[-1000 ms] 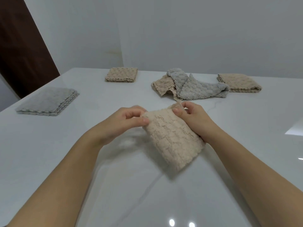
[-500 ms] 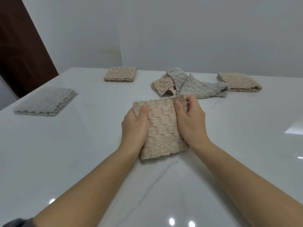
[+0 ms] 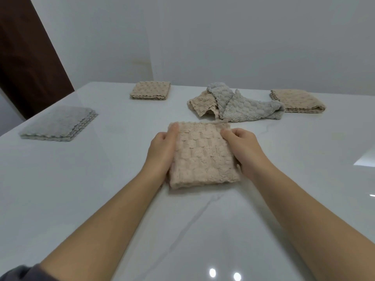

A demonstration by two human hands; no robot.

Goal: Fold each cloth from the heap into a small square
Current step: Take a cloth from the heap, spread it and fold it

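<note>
A beige textured cloth (image 3: 203, 157), folded into a small square, lies flat on the white table (image 3: 101, 189) in front of me. My left hand (image 3: 162, 151) holds its left edge with the thumb laid on top near the far corner. My right hand (image 3: 243, 149) holds the right edge, thumb on the cloth and fingers curled. Just beyond lies the heap: a crumpled grey cloth (image 3: 245, 104) draped over a crumpled beige cloth (image 3: 199, 104).
Folded cloths sit around the table: a grey stack (image 3: 58, 123) at the left edge, a beige stack (image 3: 151, 90) at the far middle, and another beige stack (image 3: 298, 100) at the far right. A dark door (image 3: 24, 57) stands behind the left corner.
The beige cloth hung tilted between my hands, then swung square and came down flat onto the table. Both hands moved apart to its left and right edges.
</note>
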